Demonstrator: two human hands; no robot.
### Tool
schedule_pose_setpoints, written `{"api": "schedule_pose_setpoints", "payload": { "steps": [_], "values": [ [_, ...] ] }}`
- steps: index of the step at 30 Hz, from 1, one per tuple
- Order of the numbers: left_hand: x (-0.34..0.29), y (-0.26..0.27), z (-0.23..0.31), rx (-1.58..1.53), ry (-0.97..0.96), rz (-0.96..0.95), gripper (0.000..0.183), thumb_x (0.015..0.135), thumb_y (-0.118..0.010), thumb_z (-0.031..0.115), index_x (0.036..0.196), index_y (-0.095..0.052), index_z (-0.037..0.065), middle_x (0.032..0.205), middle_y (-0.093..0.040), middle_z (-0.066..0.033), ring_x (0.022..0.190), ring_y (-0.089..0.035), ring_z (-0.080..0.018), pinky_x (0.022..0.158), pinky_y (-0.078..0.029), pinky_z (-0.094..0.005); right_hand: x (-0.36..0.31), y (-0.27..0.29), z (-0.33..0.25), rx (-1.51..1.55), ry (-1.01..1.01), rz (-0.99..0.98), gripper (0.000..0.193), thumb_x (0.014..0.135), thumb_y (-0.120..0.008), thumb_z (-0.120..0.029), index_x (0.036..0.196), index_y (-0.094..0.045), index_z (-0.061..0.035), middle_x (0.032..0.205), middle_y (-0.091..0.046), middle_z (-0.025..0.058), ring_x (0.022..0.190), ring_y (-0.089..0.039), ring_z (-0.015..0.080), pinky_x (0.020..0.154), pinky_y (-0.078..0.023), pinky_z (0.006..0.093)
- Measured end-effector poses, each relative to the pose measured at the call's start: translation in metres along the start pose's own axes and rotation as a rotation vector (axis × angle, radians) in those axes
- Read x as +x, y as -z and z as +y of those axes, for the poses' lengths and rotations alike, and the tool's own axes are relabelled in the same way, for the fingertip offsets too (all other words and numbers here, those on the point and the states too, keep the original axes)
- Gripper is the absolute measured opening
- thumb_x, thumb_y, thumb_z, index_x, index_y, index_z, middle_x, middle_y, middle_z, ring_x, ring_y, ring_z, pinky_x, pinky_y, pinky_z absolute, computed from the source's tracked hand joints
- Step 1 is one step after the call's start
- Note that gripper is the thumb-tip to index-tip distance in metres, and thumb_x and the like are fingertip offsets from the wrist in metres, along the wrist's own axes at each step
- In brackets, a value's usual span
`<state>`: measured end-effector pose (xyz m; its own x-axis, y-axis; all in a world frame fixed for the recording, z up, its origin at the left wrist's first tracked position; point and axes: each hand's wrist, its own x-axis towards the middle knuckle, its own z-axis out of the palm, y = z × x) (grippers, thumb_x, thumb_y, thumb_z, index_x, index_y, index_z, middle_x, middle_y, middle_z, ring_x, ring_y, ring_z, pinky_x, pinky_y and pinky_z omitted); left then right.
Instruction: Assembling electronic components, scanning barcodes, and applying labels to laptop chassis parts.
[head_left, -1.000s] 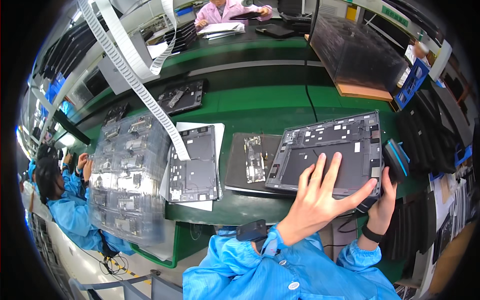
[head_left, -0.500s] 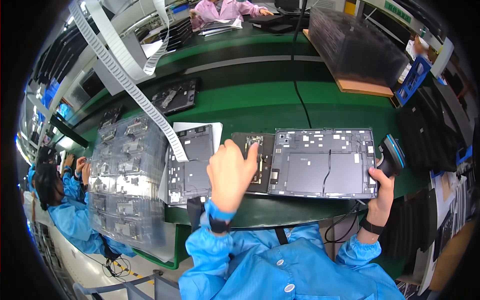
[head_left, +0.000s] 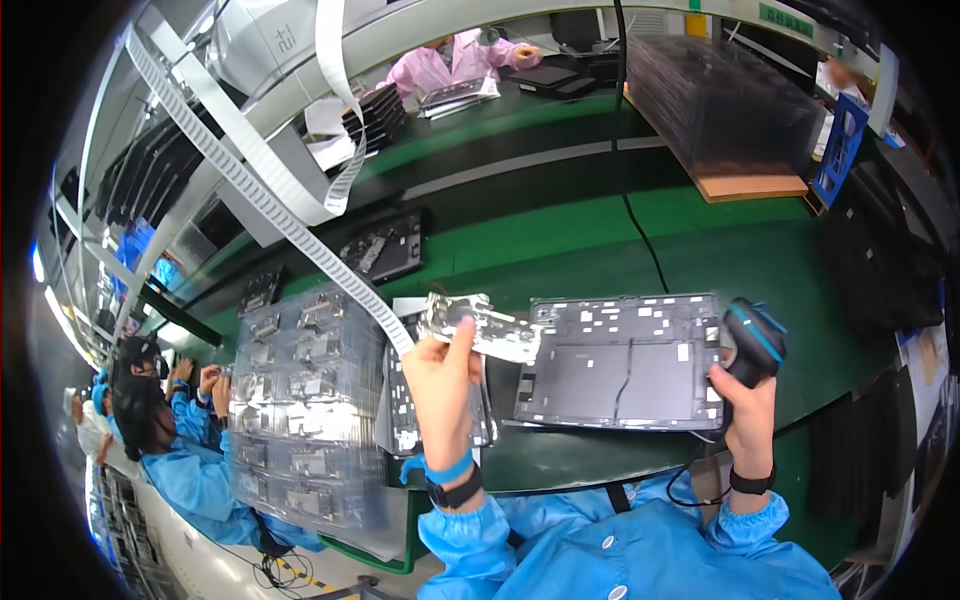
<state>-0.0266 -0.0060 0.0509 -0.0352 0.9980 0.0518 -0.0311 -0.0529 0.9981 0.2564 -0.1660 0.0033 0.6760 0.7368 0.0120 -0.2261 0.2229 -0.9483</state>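
My left hand [head_left: 446, 375] is closed on a circuit board [head_left: 500, 333] with shiny silver shielding, thumb on its face. It holds the board above the bench, by the left edge of a dark grey tablet housing [head_left: 585, 385]. That housing lies open side up, with small white pads and a black cable across its inside. My right hand [head_left: 745, 395] grips the housing's right edge, thumb on top, the other fingers mostly hidden. A black and blue barcode scanner [head_left: 752, 345] stands beside that hand. A second tablet housing [head_left: 405, 420] lies partly hidden behind my left hand.
Left of me rises a stack of clear trays [head_left: 300, 395] holding boards. A strip of white labels [head_left: 250, 200] hangs down beside it. More tablet parts [head_left: 385, 247] lie farther back. A wrapped stack [head_left: 720, 105] stands at the back right. People work at left and across the bench.
My left hand has lifted and turned the circuit board, so its silver side shows. The view has shifted, and the tablet housing sits lower in it, still held by my right hand.
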Motion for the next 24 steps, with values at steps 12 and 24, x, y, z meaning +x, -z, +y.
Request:
{"api": "schedule_pose_setpoints", "payload": {
  "steps": [12,24],
  "values": [
    [-0.043,-0.040,-0.036,-0.245,0.051,-0.084,0.017,0.096,-0.074,0.013,0.093,-0.073,-0.004,0.078,-0.071,-0.0099,0.065,-0.067,-0.0152,0.060,-0.055,-0.0275,-0.049,-0.057,-0.029,-0.608,0.075,-0.438,0.026,0.072,-0.077,-0.005,0.094,-0.069,0.0054,0.083,-0.072,0.0213,0.063,-0.068,0.0301,0.066,-0.054,0.0387],
    [0.007,-0.036,0.015,0.622,-0.241,-0.529,0.027,0.098,-0.067,0.021,0.100,-0.053,-0.002,0.082,-0.064,-0.0191,0.077,-0.065,-0.0352,0.067,-0.047,-0.0419,-0.041,-0.046,-0.018,-0.584,-0.045,-0.474,0.035,0.075,-0.076,-0.006,0.109,-0.071,0.0023,0.087,-0.076,0.0161,0.075,-0.074,0.0238,0.072,-0.057,0.0360]
  ]
}}
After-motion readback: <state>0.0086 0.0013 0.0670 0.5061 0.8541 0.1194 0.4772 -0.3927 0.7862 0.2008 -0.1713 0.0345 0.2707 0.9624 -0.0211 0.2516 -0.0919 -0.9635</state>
